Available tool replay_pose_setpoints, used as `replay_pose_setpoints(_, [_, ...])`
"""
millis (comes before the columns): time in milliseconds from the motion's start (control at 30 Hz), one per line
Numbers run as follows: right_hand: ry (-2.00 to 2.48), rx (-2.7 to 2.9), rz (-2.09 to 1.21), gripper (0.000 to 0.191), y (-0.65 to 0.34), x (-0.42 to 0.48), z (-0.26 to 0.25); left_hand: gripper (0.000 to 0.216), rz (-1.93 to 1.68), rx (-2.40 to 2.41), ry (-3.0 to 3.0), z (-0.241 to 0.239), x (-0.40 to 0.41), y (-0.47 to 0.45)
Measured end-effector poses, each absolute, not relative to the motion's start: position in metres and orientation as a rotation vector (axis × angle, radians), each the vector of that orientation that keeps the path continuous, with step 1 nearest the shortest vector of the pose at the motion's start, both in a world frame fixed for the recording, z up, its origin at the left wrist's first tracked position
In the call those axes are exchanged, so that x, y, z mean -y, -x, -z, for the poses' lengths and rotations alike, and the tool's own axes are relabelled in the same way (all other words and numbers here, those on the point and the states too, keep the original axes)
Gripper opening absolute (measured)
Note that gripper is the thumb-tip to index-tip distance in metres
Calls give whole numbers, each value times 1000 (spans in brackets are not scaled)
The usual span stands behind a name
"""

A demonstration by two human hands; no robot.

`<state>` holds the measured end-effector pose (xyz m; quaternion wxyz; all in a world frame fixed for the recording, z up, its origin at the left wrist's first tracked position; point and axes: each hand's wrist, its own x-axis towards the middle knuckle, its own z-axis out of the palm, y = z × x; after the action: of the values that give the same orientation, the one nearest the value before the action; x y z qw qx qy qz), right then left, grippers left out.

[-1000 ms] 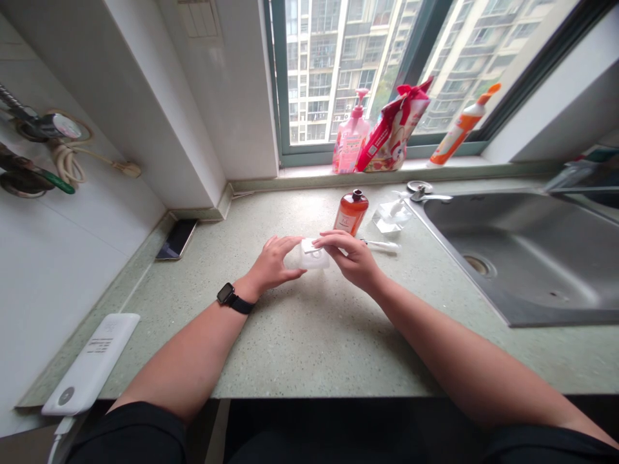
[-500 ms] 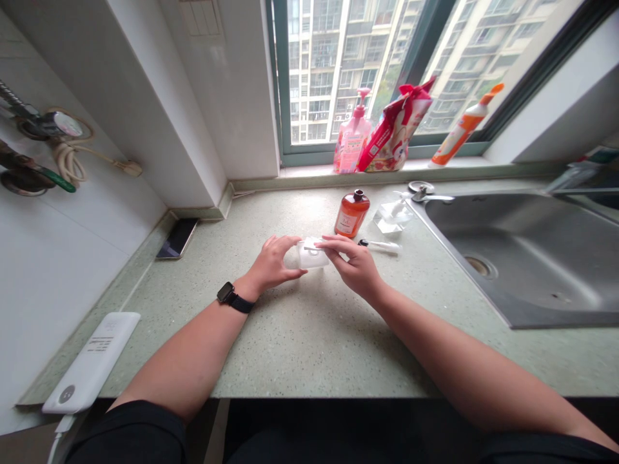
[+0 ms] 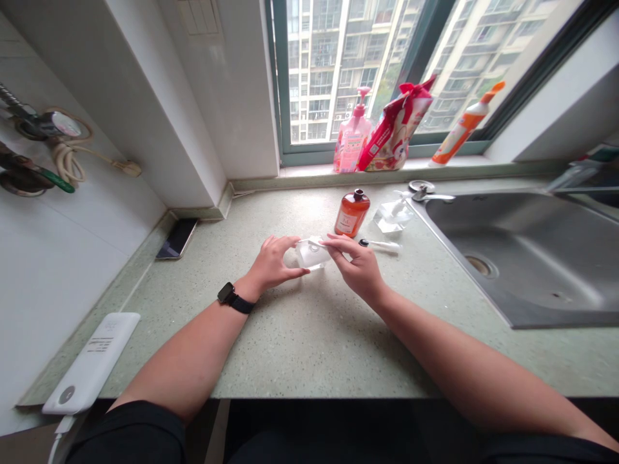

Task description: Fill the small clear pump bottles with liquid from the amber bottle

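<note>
My left hand (image 3: 273,263) curves round a clear, square-sided container (image 3: 313,256), thumb at its near side and fingers at its far side. A round opening or ring shows on the container's upper face. My right hand (image 3: 356,263) is at the container's right upper edge, with the fingers drawn together; what lies between the fingertips, if anything, is too small to make out. Just beyond stands an amber bottle (image 3: 353,216) with an uncapped dark neck. To its right is a clear pump bottle (image 3: 391,216). A thin white piece with a black end (image 3: 382,246) lies near my right hand.
A steel sink (image 3: 532,258) with a tap (image 3: 430,194) is at the right. On the windowsill are a pink pump bottle (image 3: 351,142), a red bag (image 3: 396,132) and an orange-and-white bottle (image 3: 459,135). A phone (image 3: 178,238) and a white power bank (image 3: 91,362) lie at the left.
My right fingertips have shifted slightly right, from over the container's top to its edge. The container has tilted a little, showing more of its upper face.
</note>
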<state>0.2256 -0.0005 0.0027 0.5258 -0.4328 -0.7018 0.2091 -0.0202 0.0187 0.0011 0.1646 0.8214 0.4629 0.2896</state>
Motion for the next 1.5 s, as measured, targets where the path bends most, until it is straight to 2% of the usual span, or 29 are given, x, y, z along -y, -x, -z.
replay_pose_setpoints(600, [1036, 1741, -373, 19, -226, 2, -6, 75, -803, -1349, -2317, 2, -21, 21])
replay_pose_setpoints(933, [944, 1726, -618, 23, -264, -2, -31, 71, -811, -1368, -2326, 3, -24, 23])
replay_pose_setpoints(1133, [933, 1980, -1175, 29, -261, 6, -30, 69, -835, -1347, -2316, 1, -24, 24])
replay_pose_setpoints(1200, [970, 2090, -1244, 26, -253, 8, -22, 68, -836, -1351, -2314, 1, -24, 25])
replay_pose_setpoints(1333, [1143, 2249, -892, 13, -241, 7, -3, 67, -827, -1331, -2327, 2, -25, 25])
replay_pose_setpoints(1500, [1392, 2298, -400, 10, -246, 2, 1, 71, -835, -1352, -2314, 3, -27, 26])
